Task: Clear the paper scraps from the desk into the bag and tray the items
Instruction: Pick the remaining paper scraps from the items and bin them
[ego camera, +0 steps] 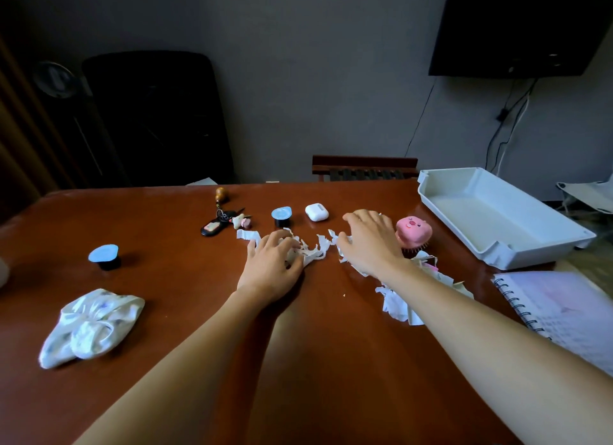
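**Now raking the scraps into one heap**

Most of the view is the reddish-brown wooden worktop point(166, 312), and both bare arms reach across it. Beyond and to the right of the right hand point(371, 242) sits the pale grey rectangular plastic tray point(491, 212), holding nothing yet, so the traying looks not yet begun. A spiral-bound notebook point(564, 308) lies just outside the right forearm. Well to the near left of the left hand point(270, 265) rests a crumpled white cloth bundle with faint blue print point(93, 325); whether that is the bag, I cannot tell.

The torn white paper scraps point(315, 249) lie strewn between and under the two hands. The left hand has its fingers curled round a clump of them, apparently bunching them so they lift in one go. The right hand lies palm down with fingers spread and arched over more scraps, probably to drag them toward the other. A second loose heap point(394, 305) shows beside the right forearm.

Touching the right hand's outer edge is a pink pig-faced hairbrush point(414, 229). Beyond the left hand lies a key bunch with a black fob point(215, 224). Between the hands, farther out, sit a white earbud case point(316, 211) and a small black cup with a blue foil lid point(281, 215); a matching cup point(105, 256) stands far left.
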The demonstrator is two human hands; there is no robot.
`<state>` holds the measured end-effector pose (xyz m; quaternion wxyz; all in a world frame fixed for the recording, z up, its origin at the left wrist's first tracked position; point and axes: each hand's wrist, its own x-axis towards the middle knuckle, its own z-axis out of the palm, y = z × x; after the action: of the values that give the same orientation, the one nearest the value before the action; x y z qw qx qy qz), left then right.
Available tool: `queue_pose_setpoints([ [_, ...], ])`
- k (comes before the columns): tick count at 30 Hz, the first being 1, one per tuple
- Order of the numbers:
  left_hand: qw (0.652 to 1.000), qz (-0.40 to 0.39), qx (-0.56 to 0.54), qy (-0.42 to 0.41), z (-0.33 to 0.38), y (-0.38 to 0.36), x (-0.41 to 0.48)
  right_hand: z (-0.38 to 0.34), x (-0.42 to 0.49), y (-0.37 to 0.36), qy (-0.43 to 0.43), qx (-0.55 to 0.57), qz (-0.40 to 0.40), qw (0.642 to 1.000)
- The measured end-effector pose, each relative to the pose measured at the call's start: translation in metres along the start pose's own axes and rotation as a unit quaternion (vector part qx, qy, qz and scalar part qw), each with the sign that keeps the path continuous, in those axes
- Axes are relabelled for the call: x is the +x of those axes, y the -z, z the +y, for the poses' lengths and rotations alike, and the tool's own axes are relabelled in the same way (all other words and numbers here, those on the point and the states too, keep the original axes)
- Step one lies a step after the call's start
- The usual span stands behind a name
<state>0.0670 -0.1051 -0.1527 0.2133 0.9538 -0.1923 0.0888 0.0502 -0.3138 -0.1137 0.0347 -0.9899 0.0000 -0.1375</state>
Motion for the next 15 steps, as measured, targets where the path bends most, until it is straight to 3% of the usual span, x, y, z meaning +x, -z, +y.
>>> queue_pose_setpoints([
  [2, 1.000, 0.020, -0.004, 0.007, 0.000, 0.000, -0.003, 0.004, 0.004, 0.000, -0.017, -0.021, -0.009, 1.000],
  [7, 0.998, 0.046, -0.025, 0.023, 0.003, 0.005, -0.008, 0.005, 0.012, -0.006, -0.083, -0.006, -0.131, 0.988],
  [15, 0.994, 0.091, -0.055, 0.035, 0.002, 0.008, -0.009, -0.011, -0.002, 0.002, -0.019, 0.057, -0.149, 0.987],
])
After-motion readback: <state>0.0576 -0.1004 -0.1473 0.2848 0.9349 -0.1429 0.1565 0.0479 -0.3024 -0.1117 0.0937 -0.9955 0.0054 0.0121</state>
